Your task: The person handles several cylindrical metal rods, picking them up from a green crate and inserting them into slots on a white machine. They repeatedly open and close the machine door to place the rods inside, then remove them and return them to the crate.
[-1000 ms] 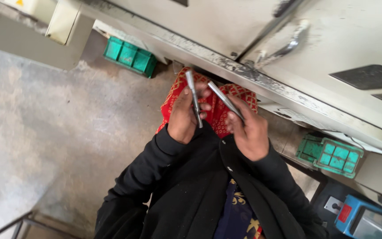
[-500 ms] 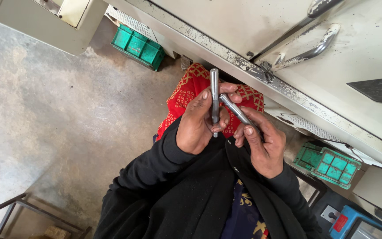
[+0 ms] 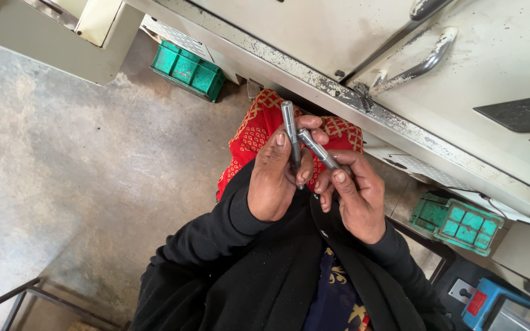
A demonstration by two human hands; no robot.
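My left hand (image 3: 275, 178) grips a short grey metal rod (image 3: 289, 125) that points up and away from me. In my right hand (image 3: 356, 196) is a second grey metal rod (image 3: 315, 147), slanted up to the left, its tip touching the fingers of my left hand. The two rods nearly meet in front of my chest. Both arms are in black sleeves. Red patterned cloth (image 3: 253, 135) lies under the hands.
A pale metal machine cabinet (image 3: 314, 37) with a worn edge and a curved handle (image 3: 418, 61) stands just beyond my hands. Green plastic crates sit on the concrete floor at the back left (image 3: 188, 68) and at the right (image 3: 461, 222). A blue box (image 3: 492, 306) is at the bottom right.
The view has shifted slightly and my hands have drawn closer together. The left rod stays upright, and the right rod's tip now rests against my left fingers.
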